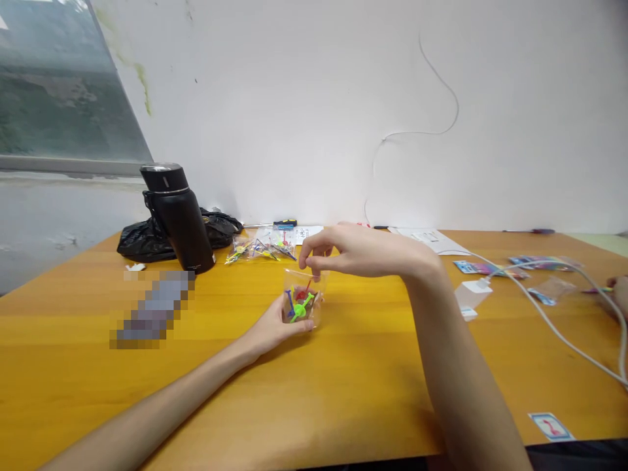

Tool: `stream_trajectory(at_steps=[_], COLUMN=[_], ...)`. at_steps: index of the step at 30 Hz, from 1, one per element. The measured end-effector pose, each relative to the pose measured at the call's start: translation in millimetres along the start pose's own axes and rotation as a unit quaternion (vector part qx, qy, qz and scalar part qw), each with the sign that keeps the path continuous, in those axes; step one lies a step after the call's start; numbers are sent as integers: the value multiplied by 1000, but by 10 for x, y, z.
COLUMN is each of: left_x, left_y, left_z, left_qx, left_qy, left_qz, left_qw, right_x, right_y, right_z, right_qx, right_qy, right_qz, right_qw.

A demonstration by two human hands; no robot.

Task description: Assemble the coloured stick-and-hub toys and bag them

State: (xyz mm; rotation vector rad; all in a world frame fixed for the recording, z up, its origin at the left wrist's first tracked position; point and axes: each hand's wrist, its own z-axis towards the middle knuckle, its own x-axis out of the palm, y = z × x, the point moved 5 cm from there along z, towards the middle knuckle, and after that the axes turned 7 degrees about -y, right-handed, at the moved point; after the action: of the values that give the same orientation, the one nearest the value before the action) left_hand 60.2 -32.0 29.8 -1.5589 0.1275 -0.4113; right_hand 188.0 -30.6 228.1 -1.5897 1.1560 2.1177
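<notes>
A small clear plastic bag (pixel 316 317) with green, blue and red plastic pieces (pixel 300 309) inside is upright over the table. My left hand (pixel 275 328) grips it from the left and below, thumb across the front, other fingers behind the bag. Just above the bag's top edge is my right hand (pixel 350 250), wrist bent, fingers curled down and pinched together. Its fingertips overlap the top edge in view; what they hold, if anything, I cannot make out. Behind, several filled clear bags (pixel 262 247) of similar coloured pieces lie on the table.
On the wooden table (pixel 235 399) stand a black bottle (pixel 179 222) and, behind it, a black plastic bag (pixel 142 241). A blurred-out flat object (pixel 154 313) lies left. To the right are a white charger (pixel 473 294), cable (pixel 544 320), colourful packets (pixel 490 269) and another person's hand (pixel 621 294).
</notes>
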Motion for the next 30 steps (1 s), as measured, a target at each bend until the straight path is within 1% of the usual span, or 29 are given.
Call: stream_trajectory(at_steps=[3,8,10,12,14,16,18,20,23,25,27,30], left_x=[3,4,-7,-20,-36,-48,-63,-80,-102,-108,-111,-128], left_y=[-23,-19,-20,-30,-56,-98,-143,-175,-215,-251,-284,-295], left_z=[-7,-10,-5,4,17,29,34,33,18,5,0,19], left_qx=[3,7,12,19,39,68,96,108,114,125,133,116], left_qy=[8,24,18,15,16,23,23,15,-5,-13,-16,-20], left_qz=[5,-9,-11,10,35,55,66,81,106,114,100,56], left_qw=[1000,1000,1000,1000,999,996,993,991,988,985,986,991], right_x=[-12,-63,-68,-59,-26,19,47,53,52,49,39,15], right_y=[-28,-46,-42,-28,-13,-16,-51,-107,-174,-192,-196,-192], right_z=[2,6,4,3,6,12,24,37,41,31,15,-6], right_qx=[16,20,11,-9,-33,-42,-23,14,56,68,71,66], right_qy=[-4,-39,-42,-41,-29,-9,-3,-11,-5,9,16,7], right_qz=[-2,-12,-12,-14,-12,1,16,21,-10,-40,-58,-51], right_qw=[1000,999,999,999,999,999,1000,1000,998,997,996,996])
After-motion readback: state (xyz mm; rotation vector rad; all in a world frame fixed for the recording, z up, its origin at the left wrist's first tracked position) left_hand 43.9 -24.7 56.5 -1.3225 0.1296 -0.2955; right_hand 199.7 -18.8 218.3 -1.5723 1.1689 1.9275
